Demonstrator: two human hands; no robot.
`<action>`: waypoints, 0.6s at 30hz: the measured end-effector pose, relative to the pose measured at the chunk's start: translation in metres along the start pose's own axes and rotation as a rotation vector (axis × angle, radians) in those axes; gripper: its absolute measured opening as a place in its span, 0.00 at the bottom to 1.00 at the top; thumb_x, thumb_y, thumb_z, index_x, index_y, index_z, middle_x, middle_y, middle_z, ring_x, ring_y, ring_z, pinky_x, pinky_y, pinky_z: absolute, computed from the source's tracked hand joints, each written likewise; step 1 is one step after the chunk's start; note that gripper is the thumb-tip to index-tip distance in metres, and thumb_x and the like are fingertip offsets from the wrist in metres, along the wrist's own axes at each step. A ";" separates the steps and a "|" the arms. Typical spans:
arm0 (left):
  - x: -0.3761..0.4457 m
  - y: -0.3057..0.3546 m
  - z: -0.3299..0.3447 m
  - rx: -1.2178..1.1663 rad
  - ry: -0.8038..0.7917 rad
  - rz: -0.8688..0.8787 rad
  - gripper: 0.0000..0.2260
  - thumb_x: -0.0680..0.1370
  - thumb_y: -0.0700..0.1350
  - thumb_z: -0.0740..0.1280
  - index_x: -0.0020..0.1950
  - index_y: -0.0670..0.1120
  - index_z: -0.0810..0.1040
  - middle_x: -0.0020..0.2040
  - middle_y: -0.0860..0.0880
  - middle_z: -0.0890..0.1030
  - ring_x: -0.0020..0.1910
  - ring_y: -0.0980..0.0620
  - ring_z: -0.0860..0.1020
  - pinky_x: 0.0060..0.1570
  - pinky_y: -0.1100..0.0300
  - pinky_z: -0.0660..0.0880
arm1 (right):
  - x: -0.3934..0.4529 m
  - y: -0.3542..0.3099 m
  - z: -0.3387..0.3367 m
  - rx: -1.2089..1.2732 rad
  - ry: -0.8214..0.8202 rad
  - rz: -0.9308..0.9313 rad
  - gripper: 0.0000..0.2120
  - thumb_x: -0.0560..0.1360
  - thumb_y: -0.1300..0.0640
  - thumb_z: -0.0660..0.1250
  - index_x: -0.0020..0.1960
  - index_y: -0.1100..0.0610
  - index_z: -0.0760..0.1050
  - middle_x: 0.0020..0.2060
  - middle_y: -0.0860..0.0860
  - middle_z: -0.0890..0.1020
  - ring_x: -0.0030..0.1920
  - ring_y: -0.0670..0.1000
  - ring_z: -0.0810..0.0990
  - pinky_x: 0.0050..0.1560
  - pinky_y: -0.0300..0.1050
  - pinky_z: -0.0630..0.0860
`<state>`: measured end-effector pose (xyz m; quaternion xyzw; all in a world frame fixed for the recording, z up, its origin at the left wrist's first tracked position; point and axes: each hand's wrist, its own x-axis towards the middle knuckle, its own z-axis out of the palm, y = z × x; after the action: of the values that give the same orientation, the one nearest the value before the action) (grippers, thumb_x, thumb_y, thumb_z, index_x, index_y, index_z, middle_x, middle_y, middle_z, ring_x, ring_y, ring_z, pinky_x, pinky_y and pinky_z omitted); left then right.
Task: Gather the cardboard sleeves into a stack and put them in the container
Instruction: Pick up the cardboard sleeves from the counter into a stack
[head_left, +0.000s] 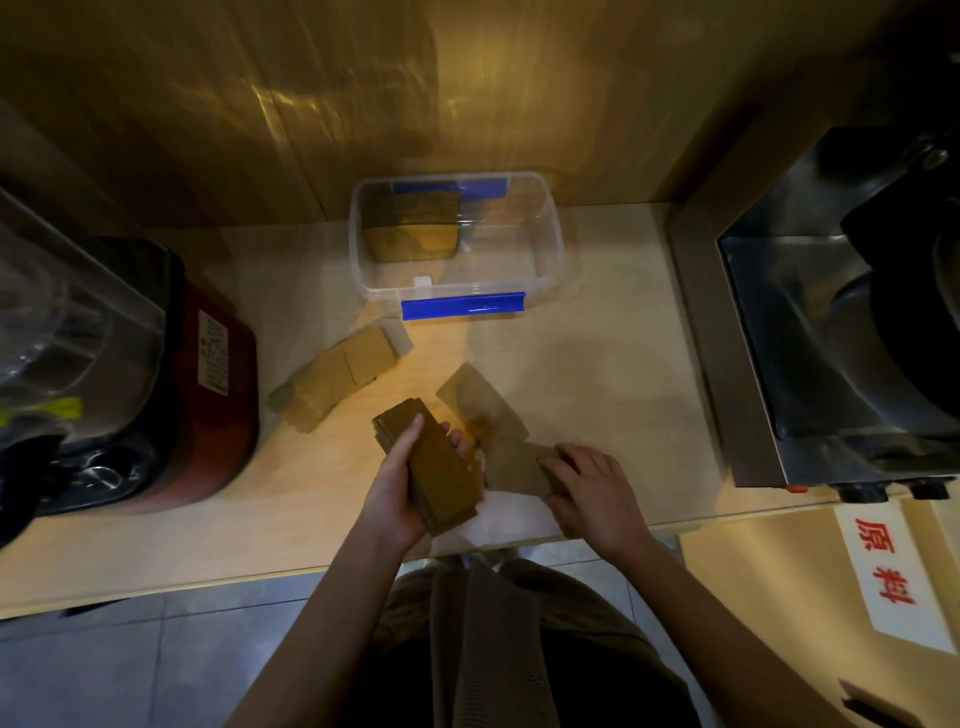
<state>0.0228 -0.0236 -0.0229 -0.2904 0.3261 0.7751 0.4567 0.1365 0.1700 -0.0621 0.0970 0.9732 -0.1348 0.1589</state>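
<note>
My left hand (397, 478) grips a thick stack of brown cardboard sleeves (434, 470), held on edge just above the counter near its front. My right hand (592, 491) rests on loose flat sleeves (511, 465) lying on the counter to the right of the stack, fingers curled at their edge. Another flat sleeve (475, 395) lies a little farther back. A fanned row of sleeves (335, 376) sits to the left. The clear plastic container (553, 260) with blue clips stands at the back, with a stack of sleeves (410, 223) in its left half.
A red appliance with a clear jug (156, 374) stands at the left of the counter. A stainless steel machine (841, 312) fills the right side. A wooden wall (363, 93) rises behind the container. The counter's front edge (260, 577) runs close to my body.
</note>
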 end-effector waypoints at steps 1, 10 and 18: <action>0.000 0.000 -0.001 0.005 0.013 0.001 0.17 0.65 0.54 0.68 0.49 0.45 0.78 0.39 0.48 0.83 0.38 0.52 0.82 0.43 0.56 0.80 | 0.000 -0.002 -0.006 0.060 0.018 0.001 0.22 0.67 0.52 0.70 0.60 0.54 0.74 0.58 0.58 0.79 0.58 0.61 0.77 0.57 0.55 0.73; -0.004 0.005 0.003 0.006 -0.066 0.087 0.27 0.67 0.63 0.62 0.59 0.48 0.76 0.46 0.46 0.84 0.52 0.47 0.78 0.60 0.46 0.71 | 0.004 -0.081 -0.064 0.848 0.183 0.168 0.20 0.70 0.46 0.70 0.60 0.49 0.73 0.53 0.47 0.76 0.52 0.48 0.75 0.47 0.34 0.71; -0.007 0.004 0.008 0.011 -0.169 0.114 0.25 0.62 0.61 0.71 0.52 0.47 0.79 0.48 0.48 0.84 0.51 0.50 0.81 0.51 0.52 0.77 | 0.011 -0.115 -0.055 0.441 0.255 -0.036 0.25 0.69 0.37 0.59 0.59 0.51 0.73 0.54 0.54 0.79 0.52 0.53 0.77 0.50 0.43 0.73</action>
<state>0.0206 -0.0229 -0.0122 -0.2023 0.3069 0.8198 0.4391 0.0839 0.0788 0.0108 0.1280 0.9341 -0.3332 0.0075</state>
